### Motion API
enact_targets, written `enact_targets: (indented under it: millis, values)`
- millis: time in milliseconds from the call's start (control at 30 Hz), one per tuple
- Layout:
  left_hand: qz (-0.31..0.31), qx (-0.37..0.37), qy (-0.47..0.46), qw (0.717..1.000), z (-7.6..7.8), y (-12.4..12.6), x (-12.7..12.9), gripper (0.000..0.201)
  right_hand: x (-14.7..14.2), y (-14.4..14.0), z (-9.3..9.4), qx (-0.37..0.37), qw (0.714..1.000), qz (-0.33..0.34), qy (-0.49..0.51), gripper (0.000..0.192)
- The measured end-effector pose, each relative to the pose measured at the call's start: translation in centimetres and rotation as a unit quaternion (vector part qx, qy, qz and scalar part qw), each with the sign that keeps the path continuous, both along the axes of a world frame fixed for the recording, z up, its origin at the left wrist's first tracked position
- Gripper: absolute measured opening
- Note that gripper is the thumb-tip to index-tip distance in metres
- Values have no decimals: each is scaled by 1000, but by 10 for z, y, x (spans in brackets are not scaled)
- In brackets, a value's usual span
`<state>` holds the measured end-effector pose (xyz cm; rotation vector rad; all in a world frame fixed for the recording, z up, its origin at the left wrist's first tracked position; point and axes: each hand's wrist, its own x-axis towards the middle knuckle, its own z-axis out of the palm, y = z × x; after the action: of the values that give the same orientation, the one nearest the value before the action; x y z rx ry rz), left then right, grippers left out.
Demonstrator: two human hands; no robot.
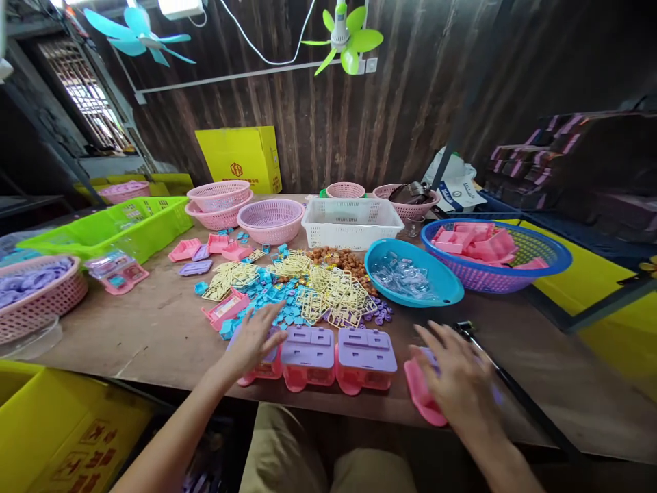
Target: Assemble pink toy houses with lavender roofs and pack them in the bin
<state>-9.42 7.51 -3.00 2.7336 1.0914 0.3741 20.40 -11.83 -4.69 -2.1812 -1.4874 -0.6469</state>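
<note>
Near the front edge of the table stand pink plastic boxes with purple lids, among them a middle box (308, 350) and one beside it (366, 352). My left hand (254, 342) lies over the leftmost box (261, 370), fingers spread, partly hiding its lid. Farther right, my right hand (454, 373) is over another pink box (423, 394), its fingers stretched out and apart; a bit of purple shows under them. Whether the fingers touch that box I cannot tell. Just beyond the boxes lie small blue pieces (277, 291) and cream-coloured plastic frames (339, 294).
A blue bowl (384, 274) holds clear pieces; a basket (513, 277) holds pink parts. Behind stand a white basket (354, 236) and pink baskets (272, 233). A green crate (118, 236) is left. A black rod (523, 397) lies beside my right hand.
</note>
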Motion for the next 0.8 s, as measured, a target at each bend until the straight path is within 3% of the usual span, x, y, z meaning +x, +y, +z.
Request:
enact_targets:
  millis: [100,167,300,400,500,633,733,800]
  values:
    - [63,-7,-13,998,11,29,-12,43,30,-20,-14,-28,996,-79,12,60]
    - [59,-16,21,998,15,49,-10,38,34,-19,-25,-58,993,-99,28,65]
    - [-21,-36,95,995,12,81,12,29,23,-2,-31,-59,995,-74,20,66]
    - [-99,-49,148,983,6,92,28,29,24,12,-13,-4,999,-38,-7,71]
    - [-154,-57,194,967,1,95,37,32,29,34,15,6,997,58,40,59]
    - [-169,-52,244,954,-3,98,43,41,8,90,43,-149,950,234,142,27]
    - [-173,-48,263,948,-6,103,48,42,-28,144,42,-299,893,316,115,20]
    - [-176,-48,268,946,-8,108,51,36,-53,176,33,-359,863,347,78,19]
